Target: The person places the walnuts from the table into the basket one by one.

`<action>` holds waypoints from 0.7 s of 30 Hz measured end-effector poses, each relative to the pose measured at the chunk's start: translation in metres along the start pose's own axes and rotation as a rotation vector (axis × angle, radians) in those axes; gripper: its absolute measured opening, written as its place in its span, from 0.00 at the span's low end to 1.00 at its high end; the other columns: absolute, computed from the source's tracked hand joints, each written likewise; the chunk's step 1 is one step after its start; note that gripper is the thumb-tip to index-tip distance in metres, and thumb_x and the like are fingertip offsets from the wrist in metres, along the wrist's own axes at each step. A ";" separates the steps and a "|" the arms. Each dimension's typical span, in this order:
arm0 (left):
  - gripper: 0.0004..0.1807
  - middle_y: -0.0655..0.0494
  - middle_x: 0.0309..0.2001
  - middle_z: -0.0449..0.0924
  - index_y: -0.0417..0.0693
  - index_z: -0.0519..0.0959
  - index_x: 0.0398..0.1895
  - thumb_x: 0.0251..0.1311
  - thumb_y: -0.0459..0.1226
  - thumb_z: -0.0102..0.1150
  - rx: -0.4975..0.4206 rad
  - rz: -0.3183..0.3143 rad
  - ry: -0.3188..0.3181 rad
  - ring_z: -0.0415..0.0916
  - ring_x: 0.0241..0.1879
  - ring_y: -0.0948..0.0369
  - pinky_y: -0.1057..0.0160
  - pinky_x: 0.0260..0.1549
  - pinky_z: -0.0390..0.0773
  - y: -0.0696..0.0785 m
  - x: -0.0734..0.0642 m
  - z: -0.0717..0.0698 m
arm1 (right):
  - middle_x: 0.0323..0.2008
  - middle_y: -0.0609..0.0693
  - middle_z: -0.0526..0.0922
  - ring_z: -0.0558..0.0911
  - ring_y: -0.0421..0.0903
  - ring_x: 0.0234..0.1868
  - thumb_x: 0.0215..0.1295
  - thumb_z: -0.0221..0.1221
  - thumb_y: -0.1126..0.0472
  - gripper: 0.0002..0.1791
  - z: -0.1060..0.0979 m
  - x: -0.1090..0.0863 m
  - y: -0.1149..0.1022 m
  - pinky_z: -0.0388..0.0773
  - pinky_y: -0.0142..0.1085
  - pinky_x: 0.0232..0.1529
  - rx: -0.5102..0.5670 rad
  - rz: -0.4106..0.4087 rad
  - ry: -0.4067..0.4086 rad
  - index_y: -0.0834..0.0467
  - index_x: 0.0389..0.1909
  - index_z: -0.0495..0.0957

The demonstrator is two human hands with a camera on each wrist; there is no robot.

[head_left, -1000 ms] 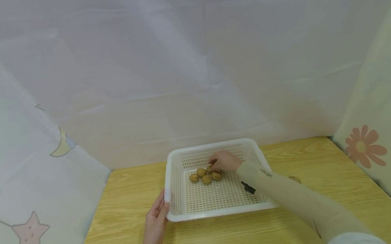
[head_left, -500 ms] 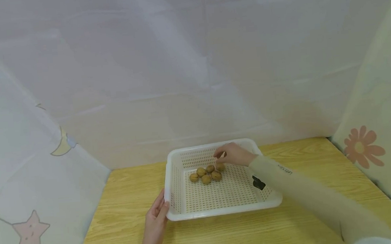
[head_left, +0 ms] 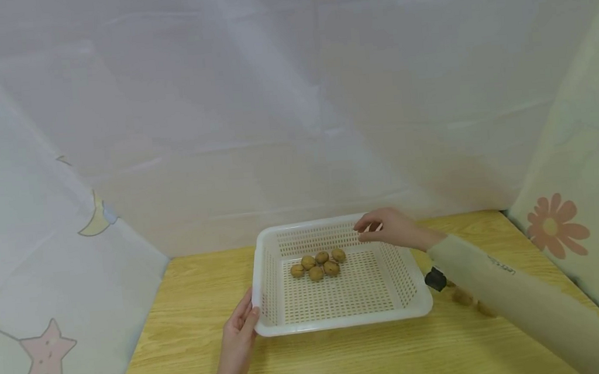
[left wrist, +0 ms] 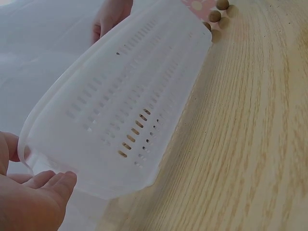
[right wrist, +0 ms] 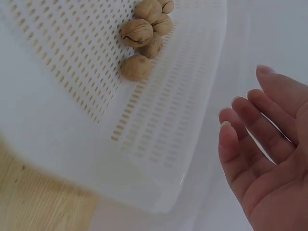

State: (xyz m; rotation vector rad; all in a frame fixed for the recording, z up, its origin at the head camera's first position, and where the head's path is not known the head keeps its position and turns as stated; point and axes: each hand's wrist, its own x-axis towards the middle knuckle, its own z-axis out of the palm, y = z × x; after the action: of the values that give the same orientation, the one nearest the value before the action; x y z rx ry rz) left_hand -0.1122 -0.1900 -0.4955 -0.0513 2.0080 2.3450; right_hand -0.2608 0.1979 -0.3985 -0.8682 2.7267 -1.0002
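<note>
Our left grip [head_left: 238, 331] pinches with thumb and fingers; our right grip [head_left: 395, 227] hangs loose, thumb and fingers apart. Our wooden counter [head_left: 197, 300] carries a white slotted basket [head_left: 342, 324], its left rim in that pinch, its far right corner near the right grip. Six walnuts [head_left: 331, 268] cluster on the basket's floor toward the far side; three more walnuts [left wrist: 214, 16] lie just right of it.
</note>
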 end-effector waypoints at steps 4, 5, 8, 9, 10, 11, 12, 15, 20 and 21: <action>0.33 0.42 0.79 0.58 0.40 0.55 0.82 0.81 0.40 0.51 0.001 -0.001 0.000 0.65 0.73 0.54 0.61 0.66 0.75 0.000 0.000 0.000 | 0.50 0.52 0.88 0.85 0.45 0.44 0.72 0.66 0.57 0.15 -0.010 -0.019 0.010 0.86 0.43 0.46 0.002 0.010 0.016 0.58 0.54 0.85; 0.33 0.42 0.79 0.58 0.40 0.55 0.82 0.81 0.40 0.51 0.000 -0.002 -0.001 0.66 0.73 0.55 0.61 0.66 0.75 0.000 0.000 0.000 | 0.50 0.51 0.88 0.84 0.44 0.44 0.72 0.66 0.56 0.15 -0.012 -0.024 0.013 0.86 0.42 0.47 0.001 0.020 0.018 0.58 0.55 0.85; 0.33 0.42 0.79 0.58 0.40 0.55 0.82 0.81 0.40 0.51 -0.004 -0.004 -0.002 0.67 0.73 0.56 0.61 0.66 0.75 0.000 0.000 0.000 | 0.51 0.49 0.88 0.83 0.42 0.45 0.72 0.66 0.54 0.15 -0.019 -0.040 0.022 0.84 0.40 0.48 -0.003 0.052 0.024 0.56 0.55 0.85; 0.33 0.42 0.79 0.58 0.40 0.55 0.82 0.80 0.40 0.51 -0.005 -0.004 -0.004 0.67 0.72 0.56 0.61 0.66 0.75 0.000 0.000 0.000 | 0.51 0.48 0.88 0.82 0.42 0.46 0.72 0.66 0.54 0.16 -0.021 -0.045 0.025 0.83 0.40 0.48 -0.004 0.064 0.027 0.56 0.55 0.85; 0.34 0.41 0.79 0.58 0.40 0.54 0.82 0.80 0.40 0.51 -0.005 -0.002 -0.006 0.67 0.72 0.56 0.61 0.66 0.75 0.000 0.000 0.000 | 0.50 0.49 0.88 0.82 0.42 0.46 0.72 0.66 0.53 0.16 -0.023 -0.051 0.027 0.84 0.40 0.47 -0.004 0.070 0.031 0.57 0.55 0.85; 0.34 0.41 0.79 0.58 0.40 0.54 0.82 0.80 0.40 0.51 -0.007 -0.003 -0.005 0.67 0.72 0.56 0.61 0.66 0.75 0.000 0.000 0.000 | 0.50 0.49 0.87 0.82 0.42 0.45 0.72 0.66 0.53 0.16 -0.025 -0.056 0.029 0.83 0.39 0.47 -0.008 0.074 0.033 0.57 0.55 0.85; 0.34 0.41 0.79 0.58 0.40 0.54 0.82 0.80 0.40 0.51 -0.006 -0.002 -0.005 0.67 0.72 0.56 0.61 0.66 0.75 0.000 0.000 0.000 | 0.50 0.48 0.87 0.82 0.42 0.45 0.72 0.67 0.53 0.17 -0.027 -0.062 0.031 0.83 0.38 0.47 -0.012 0.078 0.038 0.57 0.55 0.85; 0.34 0.41 0.79 0.59 0.40 0.55 0.82 0.80 0.39 0.51 -0.006 -0.002 0.000 0.68 0.72 0.56 0.62 0.65 0.75 -0.001 0.001 0.000 | 0.50 0.48 0.87 0.82 0.41 0.44 0.72 0.66 0.52 0.17 -0.032 -0.077 0.036 0.83 0.38 0.45 -0.012 0.096 0.045 0.58 0.55 0.85; 0.33 0.41 0.79 0.59 0.40 0.55 0.82 0.80 0.40 0.51 -0.002 -0.002 0.005 0.68 0.72 0.57 0.63 0.65 0.75 -0.002 0.001 -0.001 | 0.50 0.48 0.87 0.81 0.38 0.44 0.73 0.66 0.53 0.17 -0.037 -0.100 0.043 0.83 0.35 0.43 -0.033 0.115 0.048 0.58 0.55 0.85; 0.34 0.41 0.79 0.59 0.40 0.55 0.82 0.80 0.40 0.51 -0.004 -0.002 0.004 0.68 0.72 0.57 0.63 0.65 0.75 -0.002 0.001 0.000 | 0.49 0.49 0.87 0.81 0.37 0.43 0.73 0.66 0.53 0.16 -0.037 -0.104 0.045 0.83 0.35 0.42 -0.033 0.119 0.050 0.58 0.55 0.85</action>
State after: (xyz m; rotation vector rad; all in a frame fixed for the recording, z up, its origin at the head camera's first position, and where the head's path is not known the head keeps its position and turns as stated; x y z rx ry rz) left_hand -0.1130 -0.1901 -0.4975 -0.0588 2.0041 2.3497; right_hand -0.2066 0.3041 -0.4067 -0.6853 2.8063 -0.9689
